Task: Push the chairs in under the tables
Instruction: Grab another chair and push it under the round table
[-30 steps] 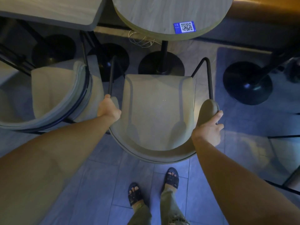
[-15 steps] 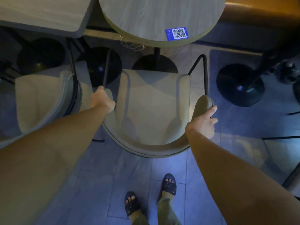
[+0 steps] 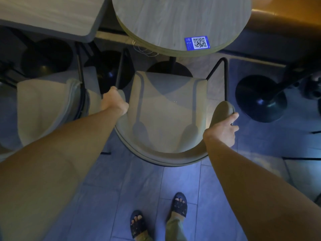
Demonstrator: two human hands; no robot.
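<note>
A pale upholstered armchair (image 3: 166, 115) with a curved back and black metal frame stands directly below me, facing a round wooden table (image 3: 173, 20). My left hand (image 3: 114, 101) grips the left armrest and my right hand (image 3: 223, 132) grips the right armrest. The front edge of the seat lies near the table's black round base (image 3: 169, 69) and just short of the tabletop's near rim. A second, similar armchair (image 3: 48, 106) stands to the left, in front of a rectangular table (image 3: 48, 16).
A blue QR-code sticker (image 3: 197, 42) lies on the round table's near edge. Another black pedestal base (image 3: 260, 98) stands on the tiled floor at right. An orange bench (image 3: 284, 14) runs behind the tables. My sandalled feet (image 3: 159, 218) stand behind the chair.
The chair has slid forward toward the round table, its seat front now closer to the table's base. Both hands kept their hold on the armrests, and my feet stepped forward.
</note>
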